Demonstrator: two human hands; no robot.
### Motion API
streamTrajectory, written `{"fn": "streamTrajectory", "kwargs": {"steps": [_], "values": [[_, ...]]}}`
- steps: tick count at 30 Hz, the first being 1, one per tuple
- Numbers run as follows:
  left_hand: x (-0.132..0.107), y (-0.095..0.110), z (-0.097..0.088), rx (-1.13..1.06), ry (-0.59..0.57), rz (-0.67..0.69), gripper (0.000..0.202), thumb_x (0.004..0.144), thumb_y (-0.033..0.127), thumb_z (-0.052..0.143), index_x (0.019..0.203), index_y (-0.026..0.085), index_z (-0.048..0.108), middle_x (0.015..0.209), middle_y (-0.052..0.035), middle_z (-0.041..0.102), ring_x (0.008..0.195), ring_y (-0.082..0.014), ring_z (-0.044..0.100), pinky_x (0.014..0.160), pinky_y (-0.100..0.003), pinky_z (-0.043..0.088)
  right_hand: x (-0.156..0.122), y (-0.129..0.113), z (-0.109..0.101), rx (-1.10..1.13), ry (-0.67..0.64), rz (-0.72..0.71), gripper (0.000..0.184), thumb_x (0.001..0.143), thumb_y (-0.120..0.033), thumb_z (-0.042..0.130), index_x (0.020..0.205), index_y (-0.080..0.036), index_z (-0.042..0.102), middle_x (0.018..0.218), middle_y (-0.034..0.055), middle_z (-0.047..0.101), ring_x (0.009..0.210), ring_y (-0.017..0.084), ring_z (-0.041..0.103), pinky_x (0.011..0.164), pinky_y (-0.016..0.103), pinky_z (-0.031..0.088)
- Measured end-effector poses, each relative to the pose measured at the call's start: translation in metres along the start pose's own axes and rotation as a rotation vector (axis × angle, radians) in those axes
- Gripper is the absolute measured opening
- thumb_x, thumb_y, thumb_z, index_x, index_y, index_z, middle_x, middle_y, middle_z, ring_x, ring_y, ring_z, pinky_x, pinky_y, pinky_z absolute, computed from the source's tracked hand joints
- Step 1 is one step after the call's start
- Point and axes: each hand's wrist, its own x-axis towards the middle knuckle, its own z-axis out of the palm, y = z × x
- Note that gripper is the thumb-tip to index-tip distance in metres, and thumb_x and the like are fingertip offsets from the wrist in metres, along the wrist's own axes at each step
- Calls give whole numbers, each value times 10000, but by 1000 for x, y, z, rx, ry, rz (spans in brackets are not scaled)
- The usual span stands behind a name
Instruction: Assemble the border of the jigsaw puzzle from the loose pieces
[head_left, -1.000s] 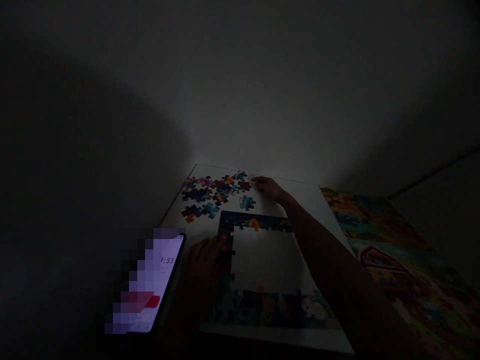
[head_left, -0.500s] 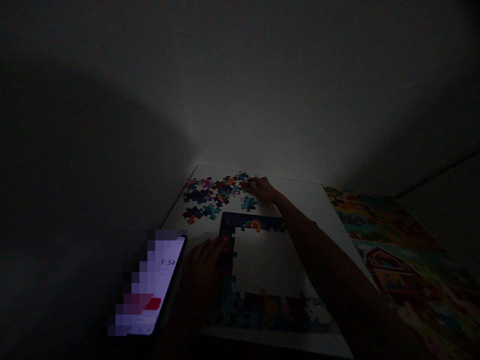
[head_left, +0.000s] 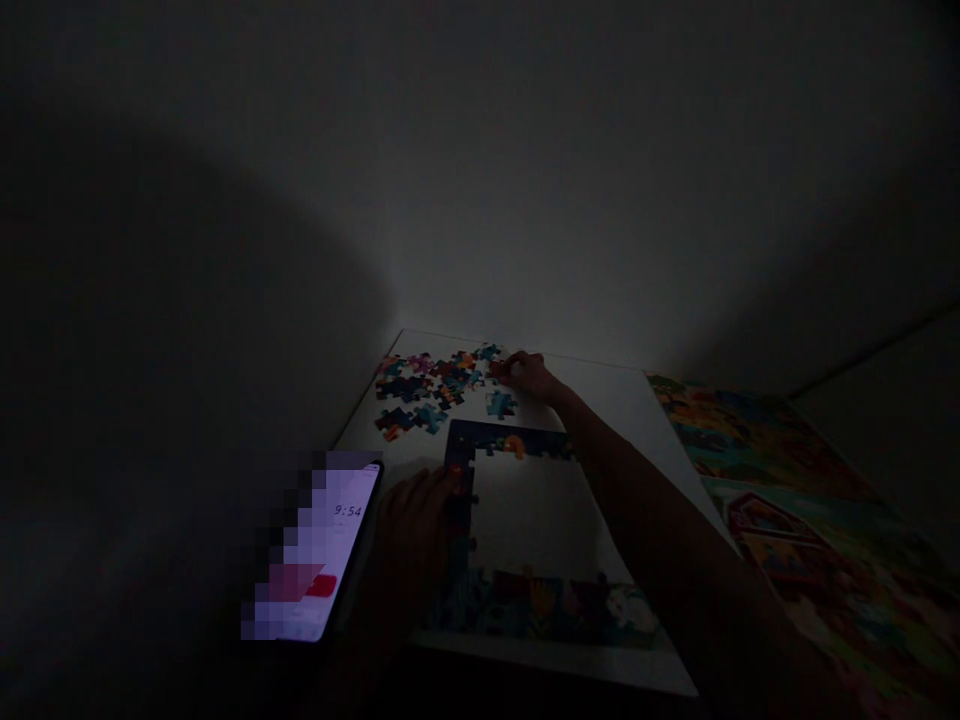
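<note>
The room is very dim. A white board [head_left: 637, 420] carries a partly built jigsaw frame [head_left: 480, 445] with its left, top and bottom edges joined. Several loose puzzle pieces [head_left: 431, 385] lie in a pile at the board's far left. My right hand [head_left: 529, 375] reaches across to the pile's right edge, fingers curled on a dark red piece there. My left hand [head_left: 412, 520] rests flat on the left side of the frame, fingers spread.
A lit phone [head_left: 319, 560] showing a timer lies left of my left hand. Colourful printed sheets or boxes [head_left: 787, 500] lie to the right of the board. A plain wall rises behind the board.
My right hand slid a little left, from beside the pile onto its right edge, and its fingers closed over a piece. The left hand stayed on the frame.
</note>
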Motion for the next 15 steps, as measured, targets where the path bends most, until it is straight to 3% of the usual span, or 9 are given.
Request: {"fn": "streamTrajectory", "kwargs": {"steps": [8, 15], "values": [[0, 1, 0, -9, 9, 21, 449, 921, 75, 381, 1296, 208, 590, 1310, -71, 642, 1245, -258, 534, 1038, -487, 434, -18, -13, 8, 498, 58, 42, 388, 602, -227, 747, 790, -239, 407, 800, 3, 660, 856, 191, 650, 806, 350, 496], [0, 6, -2, -7, 0, 0, 421, 922, 93, 406, 1272, 204, 612, 1307, -85, 639, 1235, -260, 537, 1049, -489, 410, -33, -20, -4, 593, 183, 65, 399, 587, -373, 761, 769, -235, 433, 737, -15, 639, 749, 170, 620, 758, 331, 478]]}}
